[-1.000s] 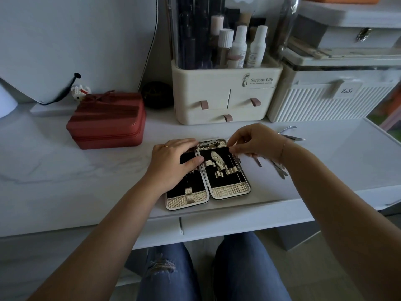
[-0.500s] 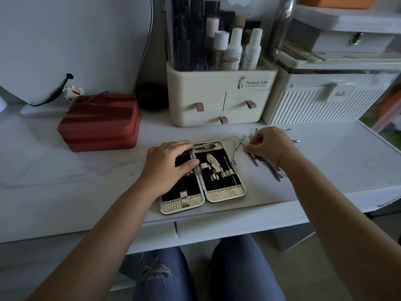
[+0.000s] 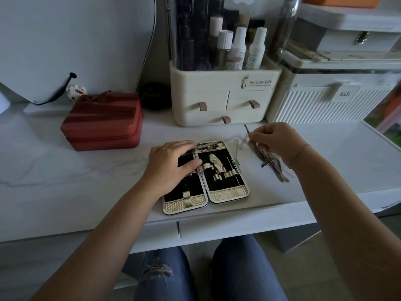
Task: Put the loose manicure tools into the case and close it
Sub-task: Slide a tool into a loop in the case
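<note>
So the manicure case (image 3: 230,193) is lying open flat on the white marble-look desktop (image 3: 86,181), close to the front edge and roughly in the middle. Both halves have black lining with gold textured pockets at the near end. The right half has a nail clipper (image 3: 208,145) tucked in at its far end and a few gold holders below that. One thin pick-type tool sits in a loop, the rest I can't make out.

The left hand (image 3: 171,164) lies flat on the left half of the case, fingers relaxed and straight-ish, thumb reaching toward the hinge. It's pressing, not grabbing anything.

The right hand (image 3: 275,140) is off to the right of the case, fingers curled, pinching a thin metal tool (image 3: 247,131) that sticks up and away from the fingertips. Under that hand and wrist is the pile of loose tools (image 3: 275,168), lying on the desktop just right of the case, not in it. They're too blurry to tell which is which.

Toward the back edge there's a red zip case (image 3: 102,120) on the left, a cream cosmetics organiser (image 3: 223,92) with bottles in the middle, and a white ribbed storage box (image 3: 325,101) at the right.
</note>
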A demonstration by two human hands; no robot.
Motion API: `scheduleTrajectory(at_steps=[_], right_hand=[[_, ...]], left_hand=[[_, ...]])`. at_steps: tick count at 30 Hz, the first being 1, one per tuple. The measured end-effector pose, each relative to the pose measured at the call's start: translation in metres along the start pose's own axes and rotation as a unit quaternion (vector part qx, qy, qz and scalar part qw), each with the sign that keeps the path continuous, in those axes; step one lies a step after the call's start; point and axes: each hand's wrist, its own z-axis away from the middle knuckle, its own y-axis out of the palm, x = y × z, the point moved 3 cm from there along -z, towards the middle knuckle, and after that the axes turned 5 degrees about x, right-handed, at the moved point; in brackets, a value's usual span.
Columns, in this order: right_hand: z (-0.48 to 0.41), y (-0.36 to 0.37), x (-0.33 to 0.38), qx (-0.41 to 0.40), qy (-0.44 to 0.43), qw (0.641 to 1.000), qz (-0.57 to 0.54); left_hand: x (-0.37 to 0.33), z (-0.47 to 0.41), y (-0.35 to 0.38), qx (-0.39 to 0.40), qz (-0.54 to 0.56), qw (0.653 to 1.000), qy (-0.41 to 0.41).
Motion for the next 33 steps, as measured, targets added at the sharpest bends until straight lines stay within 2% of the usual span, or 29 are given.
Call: scheduleTrajectory(at_steps=[3,5,7,10,14,20,27,33], right_hand=[[0.006,0.005,0.004,0.079,-0.006,0.979,-0.190],[0.009,0.011,0.008,0.099,-0.010,0.969,-0.227],[0.011,0.022,0.015,0.126,-0.011,0.964,-0.234],[0.012,0.048,0.035,0.177,-0.027,0.958,-0.225],[0.007,0.092,0.062,0.225,-0.068,0.952,-0.198],[-0.011,0.139,0.082,0.219,-0.078,0.963,-0.139],[-0.019,0.149,0.084,0.195,-0.098,0.974,-0.062],[-0.019,0.155,0.086,0.223,-0.099,0.969,-0.036]], left_hand=[[-0.001,-0.001,-0.001,0.007,0.000,1.000,0.000],[-0.002,0.000,-0.002,0.007,0.012,1.000,0.001],[-0.002,0.001,-0.005,-0.014,0.075,0.997,-0.011],[0.010,0.002,-0.017,-0.053,0.129,0.989,-0.051],[0.041,0.007,-0.037,-0.033,0.117,0.987,-0.102],[0.057,0.013,-0.045,-0.046,0.150,0.981,-0.117],[0.056,0.012,-0.042,-0.035,0.143,0.984,-0.099],[0.058,0.011,-0.041,-0.032,0.123,0.987,-0.095]])
